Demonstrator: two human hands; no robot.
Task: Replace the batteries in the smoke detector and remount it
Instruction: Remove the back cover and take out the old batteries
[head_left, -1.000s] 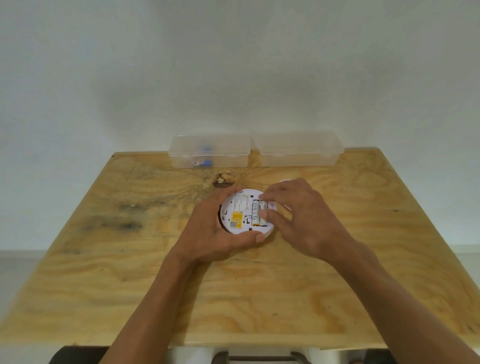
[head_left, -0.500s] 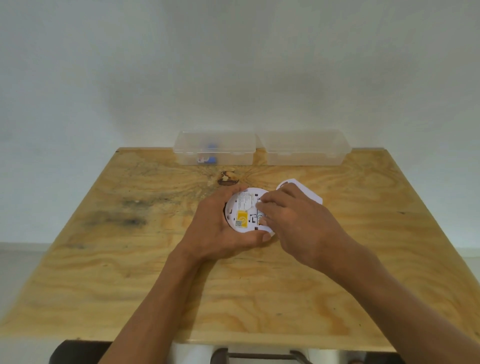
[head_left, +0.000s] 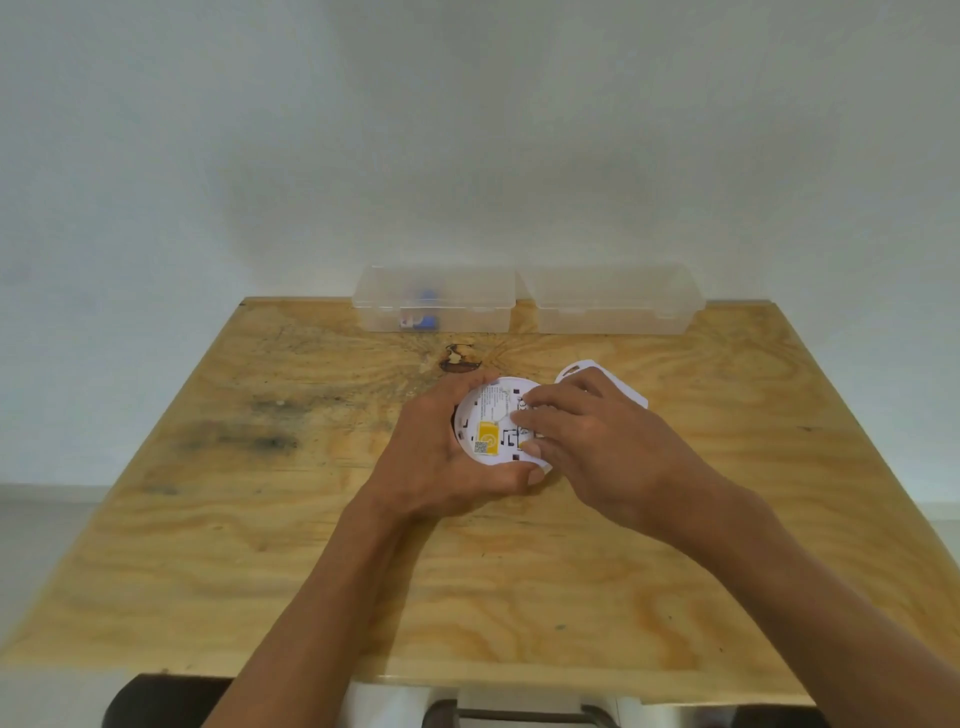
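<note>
The white round smoke detector (head_left: 491, 423) lies back side up on the wooden table (head_left: 260, 519), showing a yellow label and a QR code. My left hand (head_left: 441, 462) cups its left and near rim. My right hand (head_left: 587, 441) lies over the detector's right half, with its fingertips pressed on the battery compartment. The batteries are hidden under those fingers. A white mounting plate (head_left: 602, 379) lies just behind my right hand, partly covered by it.
Two clear lidded plastic boxes stand at the table's far edge against the wall: the left box (head_left: 434, 304) holds small blue items, the right box (head_left: 613, 304) looks empty. A dark knot (head_left: 460, 358) marks the wood behind the detector.
My right hand has slid left over the battery compartment and now hides the batteries. The view has shifted a little, so the mounting plate shows behind my hand.
</note>
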